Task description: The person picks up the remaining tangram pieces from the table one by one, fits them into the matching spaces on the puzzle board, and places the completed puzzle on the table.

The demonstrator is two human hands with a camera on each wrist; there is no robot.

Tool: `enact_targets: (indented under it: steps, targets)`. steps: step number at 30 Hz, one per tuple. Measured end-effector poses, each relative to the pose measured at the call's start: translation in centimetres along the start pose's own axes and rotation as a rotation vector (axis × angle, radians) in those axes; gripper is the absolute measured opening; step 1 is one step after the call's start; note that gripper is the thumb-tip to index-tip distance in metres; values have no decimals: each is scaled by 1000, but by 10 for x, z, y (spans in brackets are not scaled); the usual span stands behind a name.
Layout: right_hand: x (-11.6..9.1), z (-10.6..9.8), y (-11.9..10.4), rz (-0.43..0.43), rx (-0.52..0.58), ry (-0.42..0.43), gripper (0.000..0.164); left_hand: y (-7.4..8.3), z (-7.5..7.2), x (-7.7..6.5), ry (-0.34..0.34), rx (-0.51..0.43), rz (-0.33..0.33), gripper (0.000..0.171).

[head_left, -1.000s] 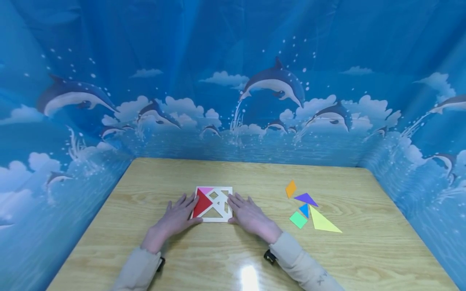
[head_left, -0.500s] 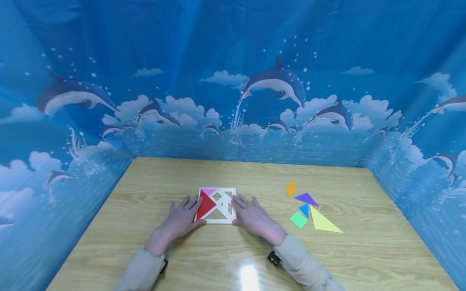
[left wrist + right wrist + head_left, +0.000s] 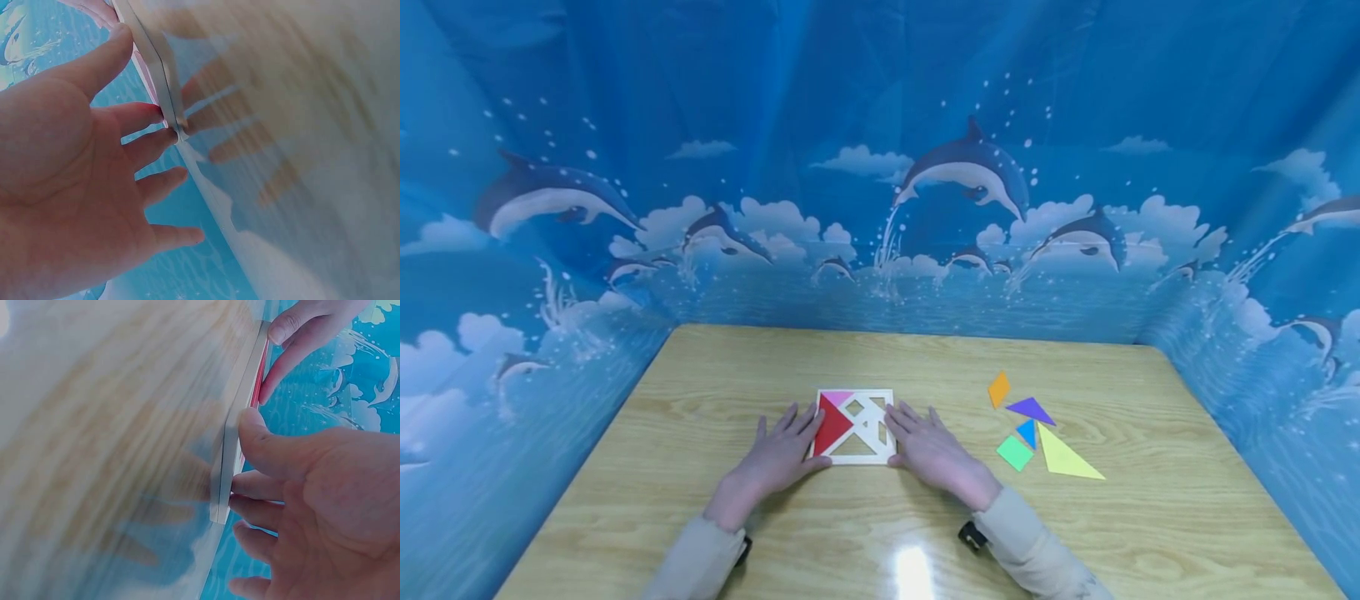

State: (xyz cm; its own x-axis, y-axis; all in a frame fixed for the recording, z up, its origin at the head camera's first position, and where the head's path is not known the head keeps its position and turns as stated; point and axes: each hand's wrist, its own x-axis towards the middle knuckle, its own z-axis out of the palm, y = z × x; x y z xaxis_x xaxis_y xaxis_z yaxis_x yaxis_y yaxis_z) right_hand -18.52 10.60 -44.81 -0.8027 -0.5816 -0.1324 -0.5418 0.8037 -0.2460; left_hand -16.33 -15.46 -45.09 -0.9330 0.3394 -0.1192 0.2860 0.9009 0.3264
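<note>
A white square tangram board (image 3: pixel 859 460) with cut-out slots lies flat on the table. Set in its left side is a large red triangle (image 3: pixel 832 427), with a pink piece (image 3: pixel 835 397) in the upper left corner. My left hand (image 3: pixel 780 457) touches the board's left edge, its fingers spread and extended. On the opposite side, my right hand (image 3: pixel 934 452) rests its extended fingertips at the right edge, partly covering the slots there. The wrist views show the thumb and fingertips of the left hand (image 3: pixel 81 169) and of the right hand (image 3: pixel 331 475) against the board's side.
Loose tangram pieces lie to the right on the wooden table (image 3: pixel 760 350): an orange parallelogram (image 3: pixel 999 390), a purple triangle (image 3: pixel 1033 410), a blue triangle (image 3: pixel 1027 434), a green square (image 3: pixel 1015 453) and a large yellow triangle (image 3: pixel 1063 456). A blue dolphin curtain (image 3: pixel 880 167) surrounds the table.
The tangram board has slid to the right and slightly toward me, with both hands moving along at its sides. The loose pieces have stayed in place.
</note>
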Motion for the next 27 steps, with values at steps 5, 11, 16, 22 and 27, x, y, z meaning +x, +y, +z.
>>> enact_targets:
  steps: [5,11,16,22,27]
  targets:
    - [-4,0,2,6,2,-3,70,2,2,1,0,6,9,76]
    - [-9,-1,4,10,11,1,69,7,1,1,-1,4,12,76]
    - [-13,-2,6,7,24,-1,69,12,2,2,-1,4,11,76]
    - [-15,-1,9,9,4,3,69,16,3,2,-10,-3,3,77]
    - [-17,-1,11,11,1,10,70,18,4,2,-6,-6,8,77]
